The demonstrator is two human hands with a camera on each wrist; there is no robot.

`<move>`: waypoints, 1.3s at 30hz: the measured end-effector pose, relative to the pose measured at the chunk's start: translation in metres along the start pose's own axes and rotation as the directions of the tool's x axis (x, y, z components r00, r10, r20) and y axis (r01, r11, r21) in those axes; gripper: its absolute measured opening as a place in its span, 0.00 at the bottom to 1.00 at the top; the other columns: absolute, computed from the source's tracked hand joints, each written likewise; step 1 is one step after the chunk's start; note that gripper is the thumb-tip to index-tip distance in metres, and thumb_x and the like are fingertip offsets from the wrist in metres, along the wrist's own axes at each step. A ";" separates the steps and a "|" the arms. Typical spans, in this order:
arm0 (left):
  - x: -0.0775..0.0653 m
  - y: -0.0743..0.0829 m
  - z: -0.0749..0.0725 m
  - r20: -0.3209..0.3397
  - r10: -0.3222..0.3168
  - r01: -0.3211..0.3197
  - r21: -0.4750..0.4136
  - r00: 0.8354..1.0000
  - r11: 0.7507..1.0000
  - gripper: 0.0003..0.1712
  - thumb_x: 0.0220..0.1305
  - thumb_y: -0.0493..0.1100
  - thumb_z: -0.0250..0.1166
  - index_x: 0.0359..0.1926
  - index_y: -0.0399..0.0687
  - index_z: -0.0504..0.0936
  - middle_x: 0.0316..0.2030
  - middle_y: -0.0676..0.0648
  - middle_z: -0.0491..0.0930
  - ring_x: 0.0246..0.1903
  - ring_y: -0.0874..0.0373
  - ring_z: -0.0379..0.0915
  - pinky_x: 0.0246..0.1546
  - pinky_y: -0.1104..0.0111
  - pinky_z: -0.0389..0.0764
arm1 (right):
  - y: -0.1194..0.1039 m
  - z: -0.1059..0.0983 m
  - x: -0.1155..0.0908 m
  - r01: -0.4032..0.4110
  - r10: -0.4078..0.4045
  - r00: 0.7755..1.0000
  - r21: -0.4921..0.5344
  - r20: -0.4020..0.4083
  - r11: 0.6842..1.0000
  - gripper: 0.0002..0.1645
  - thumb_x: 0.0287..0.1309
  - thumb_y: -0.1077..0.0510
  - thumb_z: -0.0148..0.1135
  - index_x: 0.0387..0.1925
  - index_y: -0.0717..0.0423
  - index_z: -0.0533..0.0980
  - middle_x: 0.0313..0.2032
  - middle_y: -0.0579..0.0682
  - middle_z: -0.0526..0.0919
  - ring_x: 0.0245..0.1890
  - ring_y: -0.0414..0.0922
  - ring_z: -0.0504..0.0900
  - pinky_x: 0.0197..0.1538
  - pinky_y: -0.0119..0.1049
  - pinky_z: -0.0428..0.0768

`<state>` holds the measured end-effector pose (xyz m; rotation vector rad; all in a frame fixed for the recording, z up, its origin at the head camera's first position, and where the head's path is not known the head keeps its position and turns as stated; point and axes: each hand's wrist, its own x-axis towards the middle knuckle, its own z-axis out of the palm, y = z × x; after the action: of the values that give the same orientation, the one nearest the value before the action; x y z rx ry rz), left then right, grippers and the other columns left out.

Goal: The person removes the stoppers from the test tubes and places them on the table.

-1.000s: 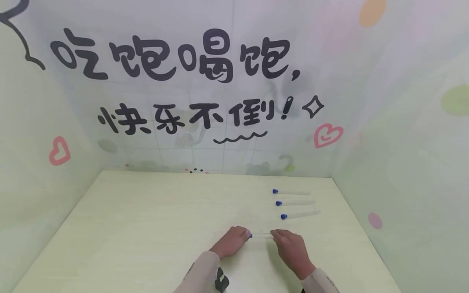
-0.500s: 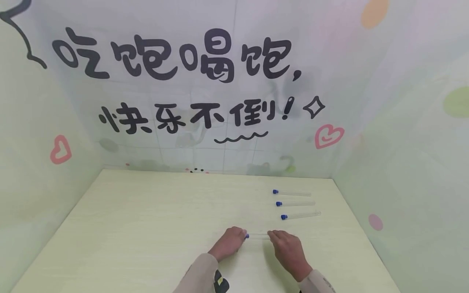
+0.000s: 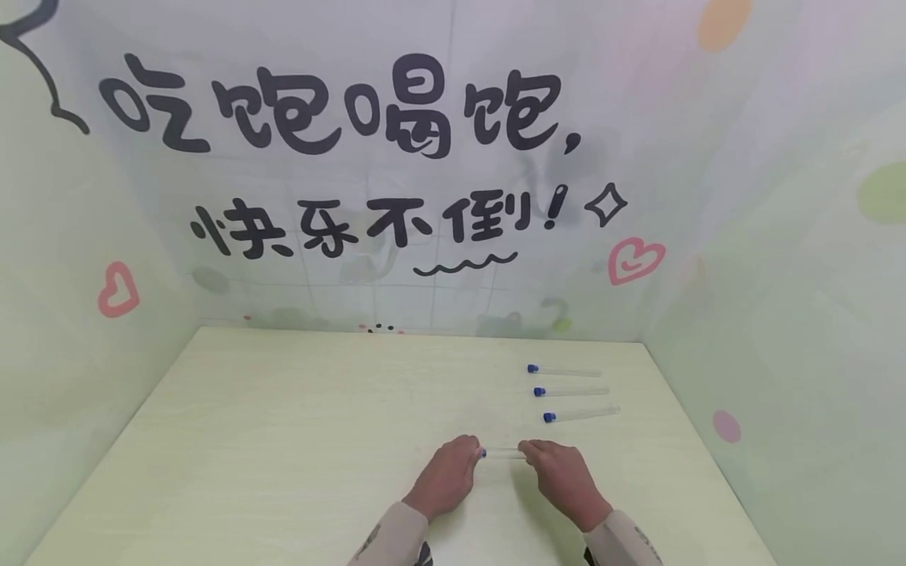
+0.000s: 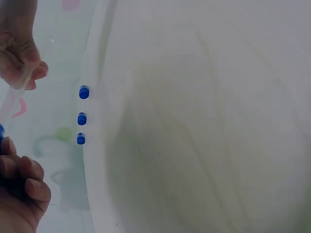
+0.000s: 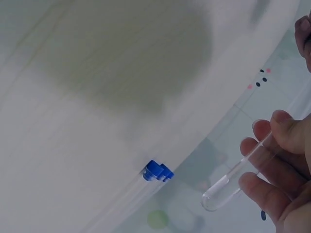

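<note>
A clear test tube (image 3: 502,453) with a blue cap (image 3: 484,453) lies crosswise between the two hands, above the table. My left hand (image 3: 447,476) pinches the capped end, its curled fingers covering most of the cap; the left wrist view shows this left hand (image 4: 24,182) right at the blue cap (image 4: 1,132). At the other end my right hand (image 3: 562,479) holds the glass. In the right wrist view the thumb and fingers of this right hand (image 5: 284,165) wrap the test tube (image 5: 226,182), and its rounded tip sticks out past them.
Three more blue-capped test tubes lie in a row at the table's right: a far one (image 3: 566,372), a middle one (image 3: 573,391) and a near one (image 3: 583,413). Printed fabric walls (image 3: 340,299) enclose the pale table (image 3: 283,440) at the back and sides.
My left hand has rolled over at the wrist while staying at the cap. Both hands shifted slightly left, then back right with the test tube. The three tubes on the table have not moved.
</note>
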<state>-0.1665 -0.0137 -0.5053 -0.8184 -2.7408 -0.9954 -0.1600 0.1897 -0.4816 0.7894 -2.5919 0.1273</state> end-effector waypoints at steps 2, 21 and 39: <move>-0.002 -0.001 0.001 -0.023 0.025 -0.024 0.042 0.999 0.999 0.14 0.69 0.45 0.41 0.30 0.47 0.69 0.20 0.58 0.57 0.19 0.68 0.53 0.20 0.78 0.62 | 0.000 -0.001 0.001 0.004 -0.004 1.000 0.012 0.027 1.000 0.15 0.36 0.68 0.68 0.32 0.53 0.79 0.31 0.48 0.84 0.30 0.41 0.82 0.26 0.31 0.77; -0.002 0.003 -0.007 -0.087 0.020 -0.009 0.126 0.996 0.992 0.15 0.67 0.42 0.45 0.22 0.48 0.65 0.16 0.57 0.57 0.16 0.67 0.52 0.16 0.76 0.60 | -0.013 -0.004 0.000 -0.008 0.008 0.999 0.016 -0.038 1.000 0.15 0.34 0.68 0.68 0.31 0.55 0.79 0.29 0.49 0.84 0.28 0.42 0.83 0.26 0.32 0.78; -0.008 -0.001 -0.021 0.096 -0.001 -0.005 0.059 0.995 0.998 0.14 0.69 0.43 0.40 0.30 0.46 0.68 0.18 0.57 0.56 0.19 0.66 0.53 0.19 0.76 0.61 | -0.014 0.000 -0.001 0.103 -0.111 0.984 -0.066 -0.138 0.993 0.13 0.38 0.71 0.60 0.30 0.58 0.77 0.28 0.49 0.82 0.27 0.42 0.81 0.23 0.33 0.77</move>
<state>-0.1622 -0.0310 -0.4922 -0.8813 -2.8339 -0.8918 -0.1516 0.1787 -0.4830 0.8641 -2.4040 0.0719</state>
